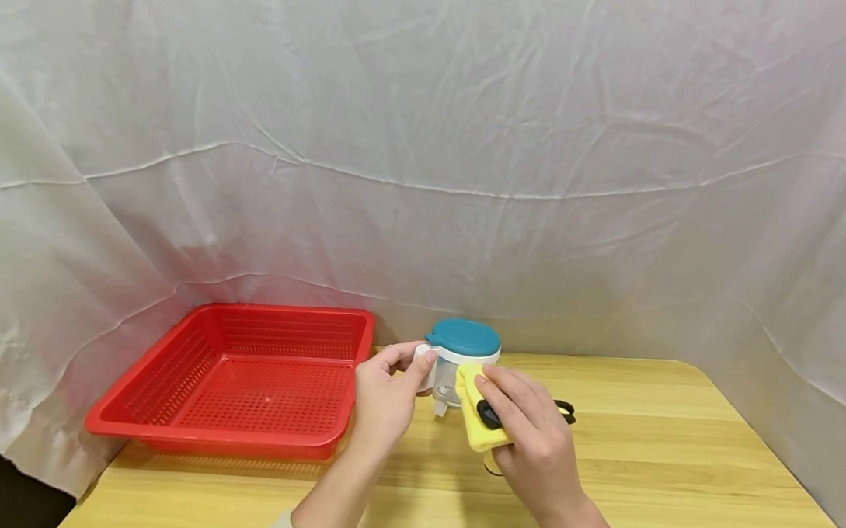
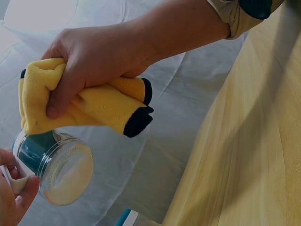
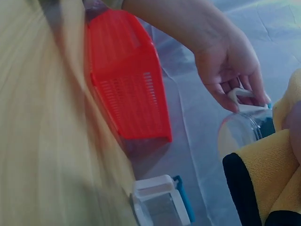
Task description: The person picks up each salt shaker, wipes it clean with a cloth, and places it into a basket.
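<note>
Head view: left hand (image 1: pixel 385 399) grips the handle of a clear jar (image 2: pixel 68 176) just right of it; right hand (image 1: pixel 539 439) clamps yellow cloth (image 1: pixel 472 425) at its lid end. Wiping seems under way, unfinished; whether the second jar (image 3: pixel 162 203), beyond both hands, is done, I can't tell.

Head high and wide; wrists near and tipped.
Head faces forward and down over table (image 1: pixel 682 452) and basket (image 1: pixel 242 447); left wrist puts table at right, right wrist at left; both wrists share cloth (image 2: pixel 96 106) and held jar (image 2: pixel 63 167).
</note>
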### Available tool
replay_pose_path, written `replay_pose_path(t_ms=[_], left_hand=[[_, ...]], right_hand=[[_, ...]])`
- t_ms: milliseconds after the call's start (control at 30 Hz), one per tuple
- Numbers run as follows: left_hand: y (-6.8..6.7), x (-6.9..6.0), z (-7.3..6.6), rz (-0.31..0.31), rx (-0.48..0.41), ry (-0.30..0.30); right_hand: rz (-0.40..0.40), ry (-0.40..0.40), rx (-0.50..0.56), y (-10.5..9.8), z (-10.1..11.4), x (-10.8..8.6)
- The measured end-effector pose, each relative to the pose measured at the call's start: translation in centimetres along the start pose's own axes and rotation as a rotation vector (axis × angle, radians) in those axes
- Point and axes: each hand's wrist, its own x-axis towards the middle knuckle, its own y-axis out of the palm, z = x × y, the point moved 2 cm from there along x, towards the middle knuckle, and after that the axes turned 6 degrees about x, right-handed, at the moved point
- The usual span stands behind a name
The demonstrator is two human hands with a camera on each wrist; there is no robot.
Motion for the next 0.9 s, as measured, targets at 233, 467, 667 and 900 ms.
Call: replay_pose_path(t_ms=[233, 467, 667, 900], left_hand=[[-0.1, 0.0, -0.1, 0.015, -0.012, -0.037], [0.1, -0.2, 0.0, 0.004, -0.008, -0.06], [0.0, -0.2, 0.1, -0.009, -0.011, -0.025], [-0.5, 0.4, -0.1, -0.024, -0.022, -0.041]], right_hand=[[-0.075, 0.019, -0.011, -0.7, -0.9, 0.6], [-0.063, -0.01, 0.021, -0.2, -0.2, 0.5], [-0.004, -0.066, 0.044, 0.8, 0.9, 0.0], [0.058, -0.069, 0.043, 1.3, 1.4, -0.5]])
